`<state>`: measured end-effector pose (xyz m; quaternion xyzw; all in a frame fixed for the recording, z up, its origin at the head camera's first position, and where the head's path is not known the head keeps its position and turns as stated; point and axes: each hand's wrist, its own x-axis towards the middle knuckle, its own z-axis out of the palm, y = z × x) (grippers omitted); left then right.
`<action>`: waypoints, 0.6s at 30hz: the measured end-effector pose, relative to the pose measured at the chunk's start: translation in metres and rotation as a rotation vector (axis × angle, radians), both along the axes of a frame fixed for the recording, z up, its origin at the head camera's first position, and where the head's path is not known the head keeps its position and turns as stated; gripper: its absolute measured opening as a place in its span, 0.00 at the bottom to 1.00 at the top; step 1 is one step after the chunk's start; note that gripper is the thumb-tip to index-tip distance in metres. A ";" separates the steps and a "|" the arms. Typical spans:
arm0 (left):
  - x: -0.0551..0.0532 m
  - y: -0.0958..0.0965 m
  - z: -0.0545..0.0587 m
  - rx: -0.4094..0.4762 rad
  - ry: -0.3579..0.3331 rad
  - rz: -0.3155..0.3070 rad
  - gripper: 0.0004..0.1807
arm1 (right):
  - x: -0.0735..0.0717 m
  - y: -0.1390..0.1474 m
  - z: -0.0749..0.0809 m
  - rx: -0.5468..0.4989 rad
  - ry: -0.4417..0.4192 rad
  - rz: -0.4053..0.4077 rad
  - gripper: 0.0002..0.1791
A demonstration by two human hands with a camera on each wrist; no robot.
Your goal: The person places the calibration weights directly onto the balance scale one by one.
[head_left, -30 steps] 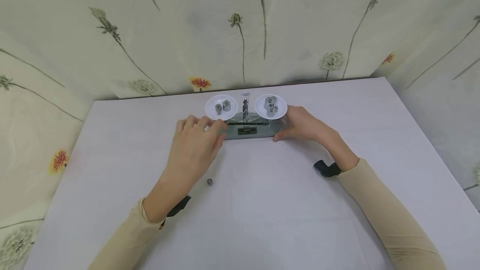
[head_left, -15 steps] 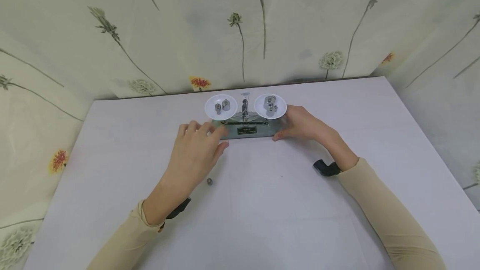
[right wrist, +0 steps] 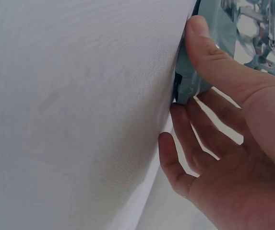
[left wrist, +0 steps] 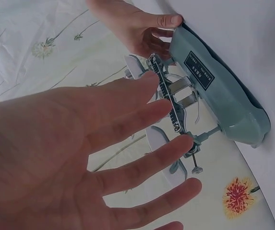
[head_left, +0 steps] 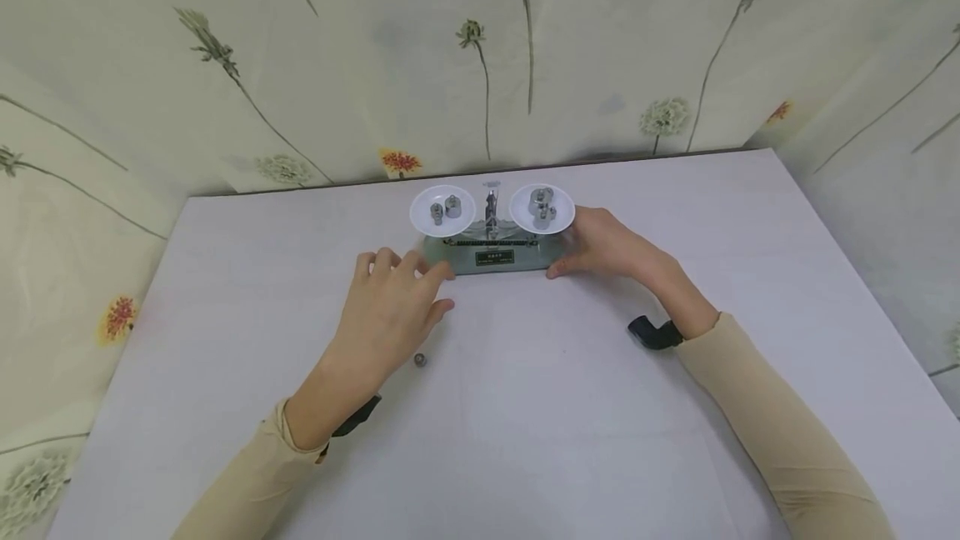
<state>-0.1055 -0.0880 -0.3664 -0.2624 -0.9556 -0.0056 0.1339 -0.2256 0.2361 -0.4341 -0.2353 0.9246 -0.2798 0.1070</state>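
Note:
A grey-green balance scale stands at the back of the table, with a white pan on either side. Several metal weights lie in the pans: two in the left pan, and a cluster in the right pan. At the base's right end my right hand grips it, thumb in front and fingers around the end. My left hand hovers in front of the base's left end, fingers spread and holding nothing in the left wrist view. One small weight sits on the table beside the left wrist.
White cloth covers the table. A floral curtain hangs right behind the table's back edge. Black wrist mounts stick out below the sleeves.
My left hand has drawn slightly back from the base's left end, and its thumb has spread from the index finger. The right hand keeps its grip; the balance stays in place.

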 end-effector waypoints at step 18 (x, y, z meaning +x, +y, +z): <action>0.001 0.001 -0.005 -0.132 -0.259 0.023 0.22 | -0.001 0.000 0.000 0.002 0.005 -0.012 0.54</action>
